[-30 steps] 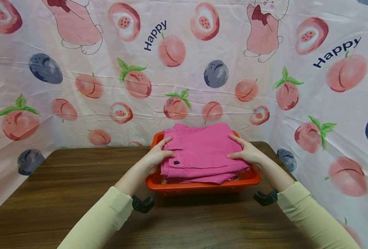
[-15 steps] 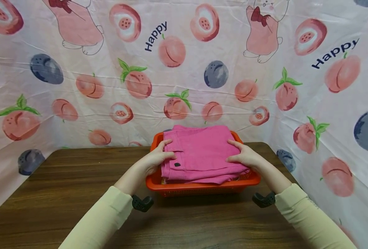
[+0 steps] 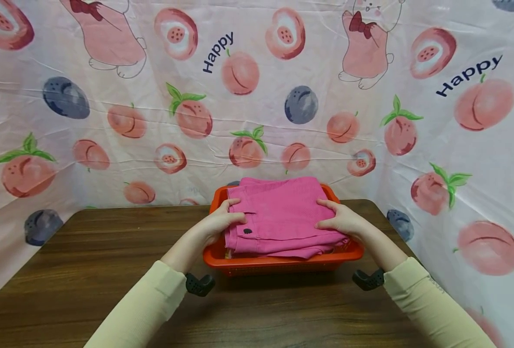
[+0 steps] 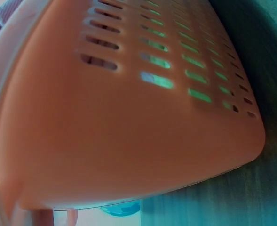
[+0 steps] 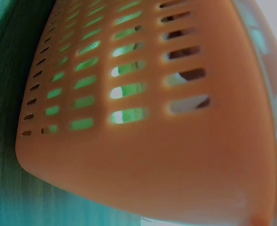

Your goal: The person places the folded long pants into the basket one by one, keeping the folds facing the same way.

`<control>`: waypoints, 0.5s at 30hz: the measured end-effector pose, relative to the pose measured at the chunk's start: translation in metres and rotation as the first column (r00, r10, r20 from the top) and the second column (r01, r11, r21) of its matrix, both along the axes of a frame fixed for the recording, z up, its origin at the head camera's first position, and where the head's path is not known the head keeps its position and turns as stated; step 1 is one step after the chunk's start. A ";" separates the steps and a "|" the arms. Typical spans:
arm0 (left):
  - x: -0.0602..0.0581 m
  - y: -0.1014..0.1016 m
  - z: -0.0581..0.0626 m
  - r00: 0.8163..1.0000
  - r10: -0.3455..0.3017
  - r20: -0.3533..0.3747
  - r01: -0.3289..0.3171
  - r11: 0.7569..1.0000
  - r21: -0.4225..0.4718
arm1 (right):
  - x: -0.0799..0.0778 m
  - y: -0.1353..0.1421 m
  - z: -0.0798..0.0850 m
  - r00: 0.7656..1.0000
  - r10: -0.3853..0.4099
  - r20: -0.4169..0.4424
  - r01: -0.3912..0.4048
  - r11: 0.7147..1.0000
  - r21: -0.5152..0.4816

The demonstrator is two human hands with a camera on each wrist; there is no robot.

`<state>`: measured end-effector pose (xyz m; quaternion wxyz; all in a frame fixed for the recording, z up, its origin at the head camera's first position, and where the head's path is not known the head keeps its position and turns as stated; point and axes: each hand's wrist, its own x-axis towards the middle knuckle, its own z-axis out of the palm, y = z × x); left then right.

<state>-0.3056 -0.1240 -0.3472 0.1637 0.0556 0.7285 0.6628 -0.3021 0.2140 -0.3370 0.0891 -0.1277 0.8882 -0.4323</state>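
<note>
A folded pink garment (image 3: 287, 208) with stitched seams and a small black mark lies in a red-orange plastic basket (image 3: 278, 262) in the head view. My left hand (image 3: 215, 222) holds its left side, thumb and a finger on top. On the opposite side my right hand (image 3: 346, 220) grips the garment the same way, with thumb and a finger on the cloth. The remaining fingers of both hands are hidden down between cloth and basket. Both wrist views show mostly the slotted basket wall (image 4: 129, 127), with green stuff visible through the slots; the hands are hardly seen there.
The basket stands on a dark wood-grain table (image 3: 109, 270), close to its back edge. A fruit-printed curtain (image 3: 257, 121) hangs behind the table and along both sides. Black wrist devices (image 3: 199, 285) sit below each hand, in front of the basket.
The pink garment has sunk slightly lower in the basket, and both hands have gone down a little with it. The right hand has shifted slightly inward. The basket stays in place.
</note>
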 end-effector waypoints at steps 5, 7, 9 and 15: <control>0.000 0.001 0.001 1.000 0.014 -0.007 -0.014 0.999 -0.033 | 0.001 0.001 0.000 1.000 0.009 -0.019 -0.008 0.999 0.040; 0.001 0.001 0.002 1.000 0.017 -0.012 -0.017 0.999 -0.038 | 0.001 0.001 0.000 0.999 0.012 -0.033 -0.011 0.999 0.051; 0.001 0.000 0.002 1.000 0.019 -0.013 -0.019 0.999 -0.035 | 0.002 0.002 0.000 0.999 0.016 -0.043 -0.014 0.999 0.051; 0.002 -0.001 0.001 1.000 0.019 -0.003 -0.019 0.999 -0.032 | 0.003 0.003 0.000 0.999 0.034 -0.041 -0.033 0.999 0.026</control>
